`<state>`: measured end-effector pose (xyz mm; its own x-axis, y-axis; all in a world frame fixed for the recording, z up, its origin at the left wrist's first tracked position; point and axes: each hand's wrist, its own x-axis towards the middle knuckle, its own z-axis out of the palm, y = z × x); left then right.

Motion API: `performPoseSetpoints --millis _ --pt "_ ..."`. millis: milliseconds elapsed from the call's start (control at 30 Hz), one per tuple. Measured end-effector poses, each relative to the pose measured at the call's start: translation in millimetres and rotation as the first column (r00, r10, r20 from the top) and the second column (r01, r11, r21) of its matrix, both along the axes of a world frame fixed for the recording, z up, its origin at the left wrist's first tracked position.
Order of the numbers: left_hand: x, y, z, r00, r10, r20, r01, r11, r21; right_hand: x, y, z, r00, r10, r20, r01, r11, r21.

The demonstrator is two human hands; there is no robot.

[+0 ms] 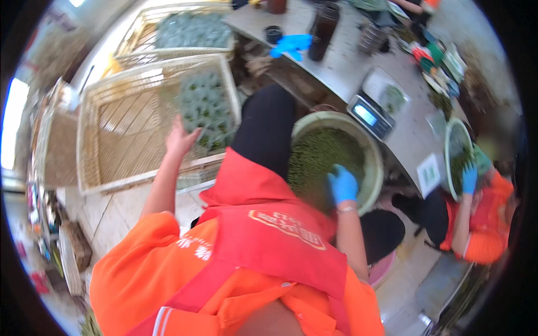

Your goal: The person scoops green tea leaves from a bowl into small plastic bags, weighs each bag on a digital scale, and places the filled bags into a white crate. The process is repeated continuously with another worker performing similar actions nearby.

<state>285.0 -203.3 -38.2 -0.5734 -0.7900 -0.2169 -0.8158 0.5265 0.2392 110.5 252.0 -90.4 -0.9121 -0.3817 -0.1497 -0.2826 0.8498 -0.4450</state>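
My bare left hand (181, 136) is over a cream plastic crate (126, 185), its fingers spread beside rows of small clear bags with green contents (207, 101). These bags fill the crate's right side, while its slatted floor shows on the left. My right hand (344, 185), in a blue glove, reaches into a round pale-green basin (374, 168) by my lap. Small green leaf-like pieces (319, 155) fill the basin; my right fingertips are partly hidden and blurred. A digital scale (370, 116) with a lit display stands on the table edge, bearing a bag with green contents (393, 99).
Behind the near crate stands another crate (172, 52) full of bags. Blue gloves (292, 45), a dark jar (324, 29) and a small black cup (273, 33) lie or stand on the table (336, 75). At right, a co-worker's gloved hand (469, 178) is at another basin (452, 193).
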Motion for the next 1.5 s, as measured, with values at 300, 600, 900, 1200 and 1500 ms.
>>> performPoseSetpoints --millis 300,600,900,1200,1500 --pt "-142 155 70 0.034 -0.782 -0.622 0.687 0.47 -0.554 -3 -6 -11 0.984 -0.051 0.171 0.11 0.927 -0.358" --pt "-175 263 -18 0.622 -0.358 -0.696 0.748 0.008 0.664 -14 -5 69 0.817 0.049 0.574 0.517 0.379 -0.768" --pt "-186 237 -25 0.74 -0.073 -0.669 0.668 0.195 0.718 -44 13 75 0.782 0.106 0.615 0.598 0.152 -0.787" --pt "-181 251 -26 0.723 -0.305 -0.619 0.679 0.148 0.719 -99 1 108 0.918 0.06 0.391 0.387 0.068 -0.919" --pt "-179 250 -21 0.71 -0.351 -0.611 0.694 0.197 0.693 -140 -22 98 0.795 -0.604 0.054 0.199 0.177 -0.964"
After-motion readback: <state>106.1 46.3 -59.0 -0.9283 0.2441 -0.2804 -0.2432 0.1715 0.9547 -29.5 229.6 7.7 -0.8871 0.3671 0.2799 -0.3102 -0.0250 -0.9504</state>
